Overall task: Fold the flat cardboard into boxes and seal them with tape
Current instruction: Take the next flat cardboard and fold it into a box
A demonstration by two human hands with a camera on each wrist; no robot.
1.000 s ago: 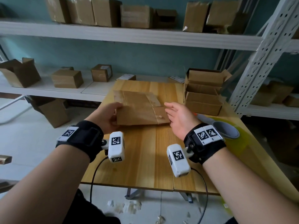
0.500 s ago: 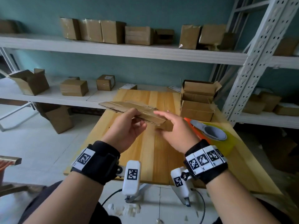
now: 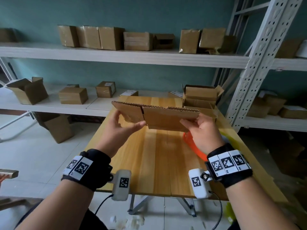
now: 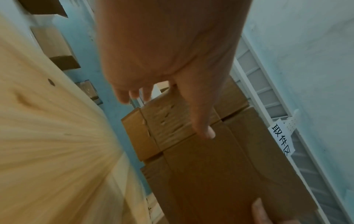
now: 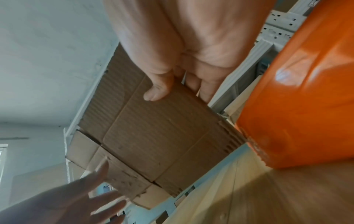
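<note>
Corrugated brown flat cardboard point(image 3: 163, 117) hangs in the air above the wooden table point(image 3: 159, 163), held nearly level with its fluted edge toward the camera. At its right end the right hand point(image 3: 201, 131) pinches it, thumb point(image 5: 159, 89) on one face and fingers behind. At its left end the left hand point(image 3: 120, 128) has its fingers loosely spread, with only its thumb point(image 4: 201, 121) laid straight along the panel. An orange tape dispenser point(image 3: 193, 145) lies on the table, right of centre, below the right wrist.
</note>
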